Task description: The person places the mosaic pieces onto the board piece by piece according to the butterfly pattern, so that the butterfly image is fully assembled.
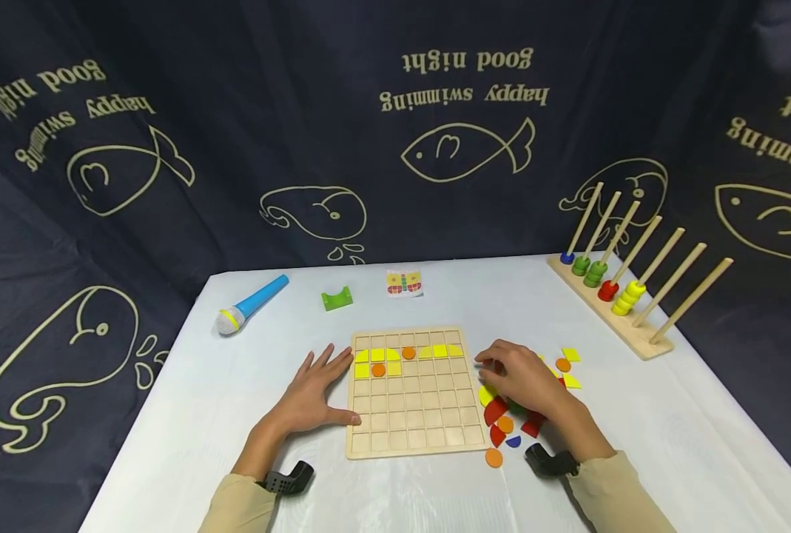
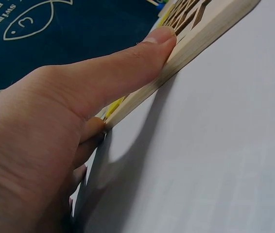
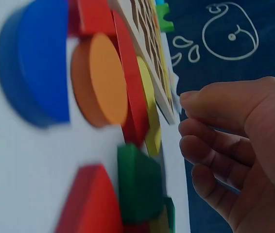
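Note:
A wooden grid board [image 1: 422, 403] lies mid-table, with yellow pieces [image 1: 439, 351] and orange discs [image 1: 409, 353] in its upper rows. My left hand [image 1: 318, 392] rests at the board's left side, fingers spread; in the left wrist view its thumb [image 2: 152, 46] lies on the board's edge. Beyond the right edge, my right hand [image 1: 524, 377] hovers over loose coloured pieces [image 1: 495, 411], its fingers loosely bent. The right wrist view shows nothing between thumb and fingers [image 3: 200, 148]. Closest to that camera are a blue half-round piece [image 3: 35, 60] and an orange disc [image 3: 101, 80].
Behind the board lie a toy microphone [image 1: 251, 303], a green notched block [image 1: 337, 298] and a butterfly picture card [image 1: 405, 283]. At the back right stands a wooden peg rack [image 1: 608, 307] with coloured beads. A dark printed curtain [image 1: 302, 111] hangs behind the table.

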Tool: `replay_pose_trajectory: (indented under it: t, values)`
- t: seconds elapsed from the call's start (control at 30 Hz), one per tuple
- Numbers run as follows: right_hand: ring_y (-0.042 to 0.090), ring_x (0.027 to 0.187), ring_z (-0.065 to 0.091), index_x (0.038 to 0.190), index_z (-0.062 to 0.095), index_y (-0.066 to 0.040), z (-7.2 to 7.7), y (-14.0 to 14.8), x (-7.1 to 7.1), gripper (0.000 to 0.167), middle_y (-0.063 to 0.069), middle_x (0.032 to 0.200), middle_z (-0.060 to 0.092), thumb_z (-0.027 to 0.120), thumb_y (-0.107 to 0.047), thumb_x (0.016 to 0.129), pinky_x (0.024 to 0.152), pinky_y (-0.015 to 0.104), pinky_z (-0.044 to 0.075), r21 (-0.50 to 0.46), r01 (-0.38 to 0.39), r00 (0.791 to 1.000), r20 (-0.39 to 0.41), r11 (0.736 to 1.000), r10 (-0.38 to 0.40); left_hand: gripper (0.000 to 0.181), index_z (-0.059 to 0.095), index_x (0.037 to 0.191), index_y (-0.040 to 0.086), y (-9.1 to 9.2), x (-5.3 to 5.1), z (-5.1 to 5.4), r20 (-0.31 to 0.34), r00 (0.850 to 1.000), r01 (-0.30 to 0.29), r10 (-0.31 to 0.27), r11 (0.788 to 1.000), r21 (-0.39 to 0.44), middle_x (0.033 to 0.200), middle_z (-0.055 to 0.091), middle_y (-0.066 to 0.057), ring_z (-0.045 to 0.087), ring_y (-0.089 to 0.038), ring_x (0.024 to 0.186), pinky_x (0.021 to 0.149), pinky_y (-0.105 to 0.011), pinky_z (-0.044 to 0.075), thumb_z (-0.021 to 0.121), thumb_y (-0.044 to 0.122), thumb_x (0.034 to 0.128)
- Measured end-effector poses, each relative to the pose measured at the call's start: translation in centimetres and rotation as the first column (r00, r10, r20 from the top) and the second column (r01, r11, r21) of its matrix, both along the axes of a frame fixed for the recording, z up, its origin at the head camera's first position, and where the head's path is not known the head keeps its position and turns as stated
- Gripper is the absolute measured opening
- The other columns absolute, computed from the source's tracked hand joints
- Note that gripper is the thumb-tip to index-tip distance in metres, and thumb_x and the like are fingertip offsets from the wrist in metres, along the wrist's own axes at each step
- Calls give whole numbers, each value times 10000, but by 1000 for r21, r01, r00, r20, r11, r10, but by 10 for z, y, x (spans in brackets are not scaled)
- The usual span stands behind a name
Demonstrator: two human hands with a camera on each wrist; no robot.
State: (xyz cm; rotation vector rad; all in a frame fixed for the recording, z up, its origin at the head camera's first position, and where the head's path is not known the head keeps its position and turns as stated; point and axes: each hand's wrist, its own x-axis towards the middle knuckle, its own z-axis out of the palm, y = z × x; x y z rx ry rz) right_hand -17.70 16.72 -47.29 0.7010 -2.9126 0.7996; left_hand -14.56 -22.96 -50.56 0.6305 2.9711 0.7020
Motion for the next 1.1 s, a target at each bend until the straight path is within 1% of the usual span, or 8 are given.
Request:
replay_pose_trajectory:
  t: [0.13, 0.23, 0.4, 0.47, 0.63, 0.7, 0.9, 1.1]
  values:
    - [110, 751, 511, 1067, 727, -126, 2, 11, -3, 255, -100, 888, 591, 764, -205, 827, 680, 302, 483, 6, 26, 1000, 2, 1000, -26, 1178, 343, 1503, 139, 0, -1, -1, -10, 1000, -4, 3, 1000, -12, 1553, 272, 52, 96, -246, 1452, 1156, -501, 23, 695, 789, 585]
    - [135, 777, 513, 1078, 726, -122, 4, 23, -4, 267, -60, 935, 601, 765, -206, 828, 710, 332, 491, 20, 65, 998, 9, 998, -65, 1179, 332, 1508, 153, 1, -2, -1, -2, 1000, -4, 4, 1000, -24, 1556, 255, 71, 82, -228, 1454, 1159, -480, 11, 688, 795, 587]
    - [179, 811, 519, 1098, 720, -102, 7, 41, -4, 279, 7, 989, 610, 751, -200, 838, 765, 384, 514, 34, 117, 992, 37, 993, -119, 1169, 348, 1503, 144, 2, -3, 0, -16, 1000, 3, -3, 1000, -7, 1554, 273, 58, 102, -245, 1452, 1157, -497, 24, 699, 783, 589]
    - [193, 826, 526, 1117, 713, -93, 6, 47, -5, 293, 27, 1008, 610, 741, -199, 845, 789, 411, 519, 39, 131, 990, 52, 991, -133, 1165, 357, 1498, 134, 2, -3, 0, -21, 1000, 5, -5, 1000, 4, 1550, 285, 46, 113, -256, 1450, 1154, -509, 32, 710, 772, 589]
    - [224, 871, 539, 1143, 697, -74, 2, 59, -6, 318, 79, 1065, 586, 722, -181, 845, 832, 497, 513, 55, 140, 985, 88, 989, -145, 1175, 348, 1503, 144, 1, -3, -1, -10, 1000, -4, 4, 1000, -6, 1553, 274, 58, 95, -237, 1453, 1158, -490, 22, 700, 786, 583]
    - [225, 868, 539, 1145, 695, -70, 0, 61, -7, 322, 88, 1073, 577, 721, -180, 843, 826, 494, 518, 59, 135, 985, 99, 989, -140, 1177, 345, 1504, 148, 0, -3, -2, -12, 1000, -5, 5, 1000, -10, 1554, 270, 62, 92, -233, 1453, 1159, -486, 19, 697, 790, 582]
    - [212, 863, 544, 1124, 712, -92, -6, 59, -10, 301, 52, 1039, 598, 728, -185, 838, 827, 457, 528, 64, 129, 985, 108, 990, -135, 1170, 337, 1507, 154, 0, -4, -2, -13, 1000, -3, 3, 1000, -15, 1556, 256, 72, 84, -227, 1453, 1160, -473, 13, 694, 787, 590]
    - [212, 828, 537, 1101, 720, -87, -7, 55, -13, 296, 40, 980, 614, 746, -185, 823, 805, 446, 526, 81, 132, 983, 115, 988, -141, 1181, 340, 1505, 150, -1, -2, -2, -5, 1000, -10, 10, 1000, -19, 1555, 258, 72, 86, -227, 1453, 1160, -476, 11, 695, 794, 580]
